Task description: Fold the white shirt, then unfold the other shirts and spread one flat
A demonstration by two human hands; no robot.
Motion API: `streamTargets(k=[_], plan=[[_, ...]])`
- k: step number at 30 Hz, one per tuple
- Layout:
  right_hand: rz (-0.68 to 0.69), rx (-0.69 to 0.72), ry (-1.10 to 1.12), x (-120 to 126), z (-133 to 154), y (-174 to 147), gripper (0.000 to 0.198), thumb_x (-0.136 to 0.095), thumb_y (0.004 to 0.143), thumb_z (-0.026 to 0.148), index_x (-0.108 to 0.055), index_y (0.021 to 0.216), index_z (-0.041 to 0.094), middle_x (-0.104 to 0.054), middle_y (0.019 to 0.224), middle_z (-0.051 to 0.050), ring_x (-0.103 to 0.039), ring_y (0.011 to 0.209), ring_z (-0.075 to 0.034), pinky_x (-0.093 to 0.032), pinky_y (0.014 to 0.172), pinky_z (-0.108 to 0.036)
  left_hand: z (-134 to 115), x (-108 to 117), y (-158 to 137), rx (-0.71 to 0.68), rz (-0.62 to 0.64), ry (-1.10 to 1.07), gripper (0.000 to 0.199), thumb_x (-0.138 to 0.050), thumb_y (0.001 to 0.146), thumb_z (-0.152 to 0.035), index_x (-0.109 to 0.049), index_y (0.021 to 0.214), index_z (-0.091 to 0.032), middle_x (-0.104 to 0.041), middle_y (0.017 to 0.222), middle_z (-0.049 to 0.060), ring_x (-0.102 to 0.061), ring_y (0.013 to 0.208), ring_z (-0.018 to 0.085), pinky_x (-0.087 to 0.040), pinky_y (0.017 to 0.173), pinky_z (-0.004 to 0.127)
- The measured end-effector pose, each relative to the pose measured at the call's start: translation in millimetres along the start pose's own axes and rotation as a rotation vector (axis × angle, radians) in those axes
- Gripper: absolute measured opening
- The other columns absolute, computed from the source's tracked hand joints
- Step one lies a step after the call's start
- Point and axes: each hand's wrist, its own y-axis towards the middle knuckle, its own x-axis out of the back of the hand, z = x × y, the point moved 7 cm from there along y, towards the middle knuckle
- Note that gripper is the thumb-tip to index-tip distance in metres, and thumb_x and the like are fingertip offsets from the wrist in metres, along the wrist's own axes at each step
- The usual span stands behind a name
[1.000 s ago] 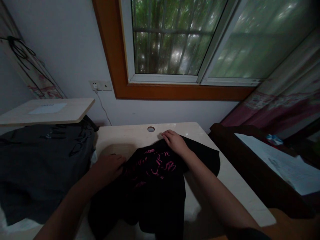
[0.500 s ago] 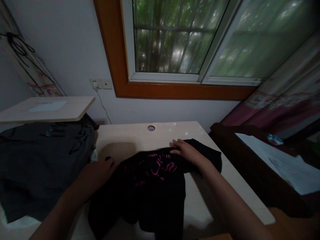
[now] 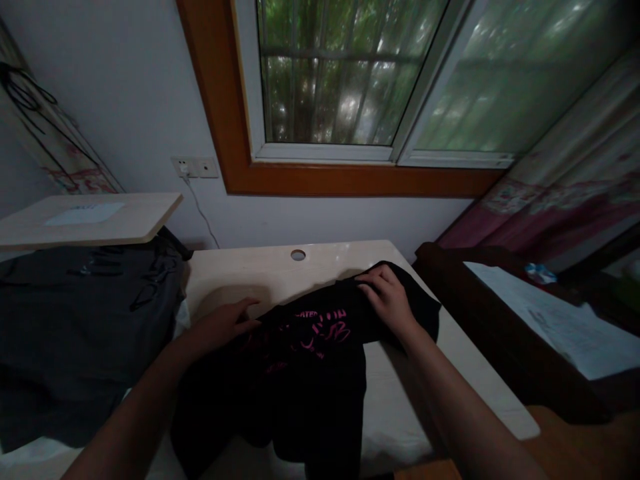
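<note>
A black T-shirt (image 3: 320, 373) with pink lettering lies bunched across a light wooden table (image 3: 240, 267), one sleeve stretched towards the right. My left hand (image 3: 223, 325) rests at the shirt's upper left edge, thumb and forefinger apart. Bent over the upper right edge, near the sleeve, my right hand (image 3: 387, 300) pinches the black fabric between thumb and fingers. The shirt's lower part runs towards me in dark folds, whose details are hard to make out.
On the left, a dark grey printed garment (image 3: 95, 333) lies below a raised wooden board (image 3: 90, 223) bearing a paper. A round cable hole (image 3: 298, 255) is near the table's far edge. White papers (image 3: 545, 317) lie on a dark brown surface at right. The window (image 3: 350, 80) is ahead.
My left hand has lifted slightly and spread its thumb and forefinger. My right hand has moved right along the shirt's upper edge, pulling up fabric near the sleeve. The view has shifted slightly.
</note>
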Motion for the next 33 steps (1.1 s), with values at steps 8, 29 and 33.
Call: streamTargets(k=[8, 29, 33], plan=[[-0.264, 0.089, -0.079, 7.7, 14.0, 4.8, 0.018, -0.059, 0.093, 0.025, -0.074, 0.103, 0.026, -0.055, 0.093, -0.005, -0.057, 0.088, -0.021, -0.051, 0.078, -0.039, -18.1, 26.8, -12.5, -0.204, 0.028, 0.031, 0.035, -0.052, 0.094, -0.05, -0.073, 0.099, -0.022, -0.073, 0.101, 0.004, -0.065, 0.095, 0.021, -0.048, 0.087, 0.032], [-0.055, -0.103, 0.004, -77.9, 14.8, 78.3, 0.032, -0.061, 0.087, 0.021, -0.064, 0.119, 0.022, -0.054, 0.114, -0.008, -0.056, 0.113, -0.025, -0.047, 0.104, -0.043, -19.9, 117.0, 14.7, 0.029, -0.955, 0.733, 0.038, -0.05, 0.092, -0.023, -0.064, 0.128, -0.022, -0.061, 0.125, 0.015, -0.048, 0.113, 0.037, -0.038, 0.085, 0.048], [0.159, -0.095, -0.051, -102.5, 14.4, 56.7, 0.026, -0.06, 0.089, 0.023, -0.064, 0.114, 0.023, -0.055, 0.114, -0.008, -0.056, 0.112, -0.024, -0.047, 0.104, -0.044, -27.6, 83.6, 20.8, -0.106, -0.816, 0.704, 0.033, -0.05, 0.092, -0.021, -0.068, 0.12, -0.02, -0.063, 0.117, 0.014, -0.052, 0.11, 0.033, -0.042, 0.089, 0.047]])
